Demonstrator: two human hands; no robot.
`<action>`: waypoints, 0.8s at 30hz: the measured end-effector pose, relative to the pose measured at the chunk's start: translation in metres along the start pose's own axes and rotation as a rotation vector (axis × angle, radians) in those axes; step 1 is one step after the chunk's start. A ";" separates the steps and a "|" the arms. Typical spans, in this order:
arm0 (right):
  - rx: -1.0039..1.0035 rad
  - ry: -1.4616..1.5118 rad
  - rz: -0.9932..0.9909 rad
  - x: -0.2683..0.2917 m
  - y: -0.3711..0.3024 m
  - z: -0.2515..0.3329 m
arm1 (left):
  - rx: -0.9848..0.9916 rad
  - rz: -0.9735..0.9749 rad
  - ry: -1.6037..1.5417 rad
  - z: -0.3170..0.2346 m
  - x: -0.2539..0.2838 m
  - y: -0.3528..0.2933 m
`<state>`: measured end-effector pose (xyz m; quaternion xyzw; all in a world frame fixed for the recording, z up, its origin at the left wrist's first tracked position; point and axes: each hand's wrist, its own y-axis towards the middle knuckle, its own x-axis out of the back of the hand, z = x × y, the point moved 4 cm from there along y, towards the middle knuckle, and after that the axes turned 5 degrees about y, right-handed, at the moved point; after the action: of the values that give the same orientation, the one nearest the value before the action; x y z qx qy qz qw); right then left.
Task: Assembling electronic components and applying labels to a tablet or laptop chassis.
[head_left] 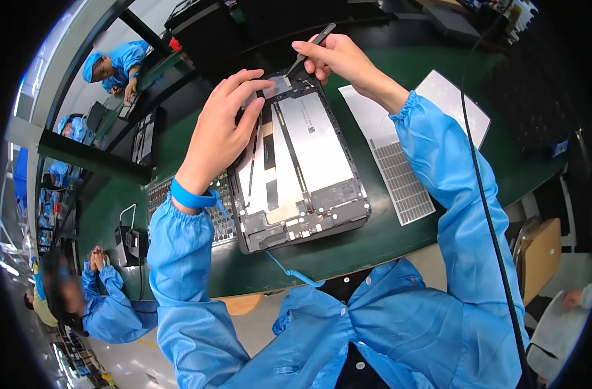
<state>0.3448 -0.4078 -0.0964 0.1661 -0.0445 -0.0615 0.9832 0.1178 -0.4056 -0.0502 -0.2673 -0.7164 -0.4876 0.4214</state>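
Note:
An opened tablet (322,149), with a large silver battery and black ribbon cables showing, lies tilted on the green bench in front of me. My right hand (338,58) pinches black tweezers (320,35), their tips pointing down at the tablet's far end. At the far left corner is my left hand (221,129), its fingers stretched out over the tablet's edge. Its fingertips are close to a small pale piece (279,85) by the tweezer tips; whether they touch it I cannot tell. A blue wrist strap (195,196) circles my left wrist.
Right of the tablet lie white sheets (403,178), one bearing a grid of labels. A tray of small parts (221,223) sits partly under the tablet's left side. A black cable (480,168) hangs across my right arm. Co-workers in blue (117,61) sit at the left.

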 end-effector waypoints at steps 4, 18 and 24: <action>0.011 -0.002 -0.011 -0.001 0.001 -0.004 | -0.001 0.000 -0.034 -0.003 -0.009 0.002; 0.073 0.000 0.004 0.002 0.003 -0.005 | 0.017 0.107 0.013 -0.013 -0.011 0.005; 0.196 -0.084 -0.134 0.000 -0.008 0.005 | -0.086 0.125 0.127 -0.020 -0.013 0.007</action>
<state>0.3432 -0.4171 -0.0947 0.2611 -0.0803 -0.1292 0.9532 0.1367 -0.4211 -0.0545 -0.2978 -0.6487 -0.5066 0.4836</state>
